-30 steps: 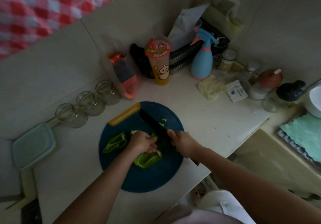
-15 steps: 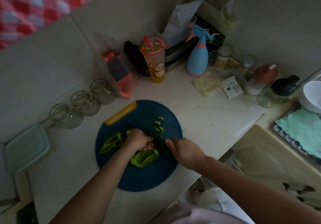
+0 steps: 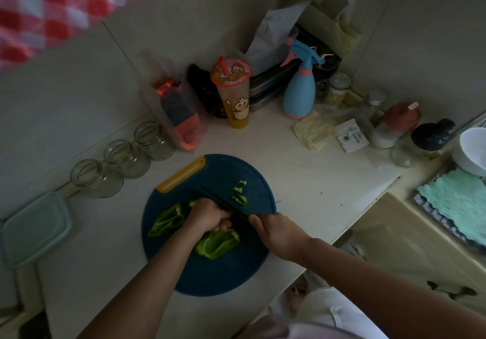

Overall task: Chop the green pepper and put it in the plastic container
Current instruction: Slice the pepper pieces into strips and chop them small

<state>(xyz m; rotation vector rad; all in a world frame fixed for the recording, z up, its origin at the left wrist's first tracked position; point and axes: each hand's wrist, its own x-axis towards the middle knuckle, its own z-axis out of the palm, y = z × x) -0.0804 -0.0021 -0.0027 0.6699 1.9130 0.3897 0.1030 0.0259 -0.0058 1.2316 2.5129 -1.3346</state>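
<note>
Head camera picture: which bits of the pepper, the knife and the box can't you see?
- Pepper: head view, the part being cut is under the left hand.
- Knife: head view, handle hidden inside the right hand; the dark blade blurs into the dark cutting board.
- Plastic container: head view, its cloudy top hides the inside; the picture's left edge clips it.

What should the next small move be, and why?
Probably slide the left hand back a little along the pepper it holds and bring the knife in the right hand down for another slice. Only a few cut bits lie past the blade; two large pieces are whole on the board.
</note>
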